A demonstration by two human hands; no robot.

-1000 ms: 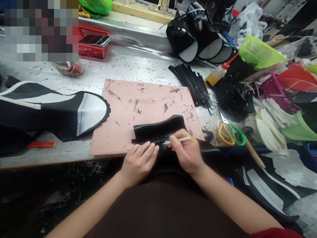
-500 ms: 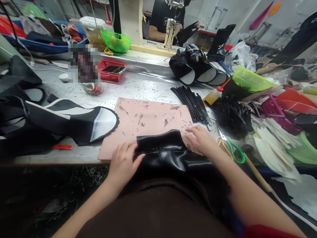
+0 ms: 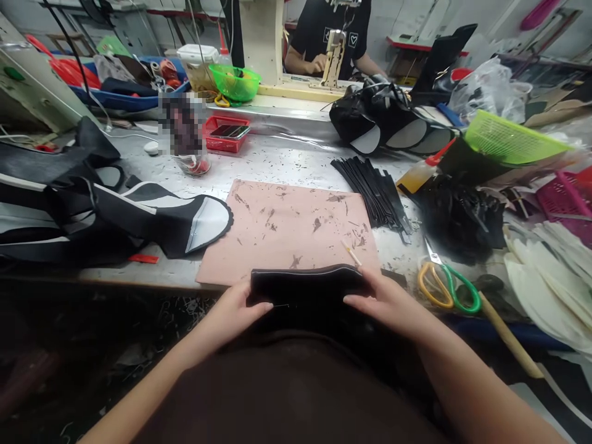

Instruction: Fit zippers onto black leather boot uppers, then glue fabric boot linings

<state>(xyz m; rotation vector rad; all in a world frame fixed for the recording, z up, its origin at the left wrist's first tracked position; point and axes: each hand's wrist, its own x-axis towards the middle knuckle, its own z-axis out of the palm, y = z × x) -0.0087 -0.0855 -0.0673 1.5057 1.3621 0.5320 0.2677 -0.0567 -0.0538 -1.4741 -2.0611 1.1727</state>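
Observation:
A black leather piece (image 3: 305, 288) with a stitched line hangs over the near edge of the pink board (image 3: 277, 228), its top edge raised towards me. My left hand (image 3: 237, 309) grips its left end, thumb on the near face and fingers behind. At the other end my right hand (image 3: 388, 302) pinches the leather the same way, its fingertips partly hidden. A thin pale stick (image 3: 352, 254) with a yellowish tip juts out from the fingers of my right hand over the board. The lower part of the leather is lost in dark shadow against my lap.
Black-and-white shoe uppers (image 3: 152, 213) overlap the board's left side. Black strips (image 3: 372, 191) lie at its upper right. Scissors (image 3: 448, 287), a wooden-handled tool (image 3: 509, 336) and a glue bottle (image 3: 420, 176) are on the right. A co-worker (image 3: 333, 37) sits behind the bench.
The leather has been tilted up, so its top edge faces me. My right hand has come in from beside the leather to grip its right end. The view has shifted slightly left.

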